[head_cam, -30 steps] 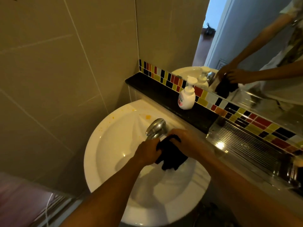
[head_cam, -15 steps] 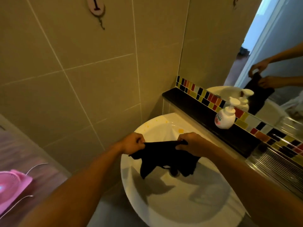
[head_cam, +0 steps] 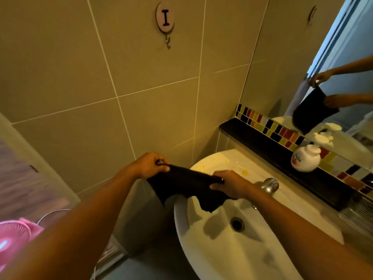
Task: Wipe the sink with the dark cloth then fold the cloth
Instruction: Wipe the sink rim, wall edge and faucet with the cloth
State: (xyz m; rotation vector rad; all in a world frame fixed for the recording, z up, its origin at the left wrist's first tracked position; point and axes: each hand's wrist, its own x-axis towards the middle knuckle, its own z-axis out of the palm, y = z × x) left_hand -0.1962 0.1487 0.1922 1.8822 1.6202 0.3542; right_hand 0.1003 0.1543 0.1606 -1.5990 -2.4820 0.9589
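Observation:
I hold the dark cloth (head_cam: 189,183) stretched between both hands, above the left rim of the white sink (head_cam: 210,253). My left hand (head_cam: 150,165) pinches its upper left corner by a small loop. My right hand (head_cam: 230,183) grips the other end, close to the chrome tap (head_cam: 269,184). The cloth's lower part hangs loose over the basin. Yellow stains (head_cam: 245,171) mark the sink's far rim. The drain (head_cam: 237,223) sits open in the basin.
A white soap pump bottle (head_cam: 305,159) stands on the black ledge (head_cam: 272,152) under coloured mosaic tiles and a mirror. A wall hook (head_cam: 165,21) marked "I" hangs on the tiled wall. A pink fan (head_cam: 14,234) lies at lower left. A ribbed metal rack (head_cam: 361,211) is at far right.
The cloth went from bunched in the basin to lifted and stretched wide between my hands, now shifted left over the sink's rim. My view swung left and up.

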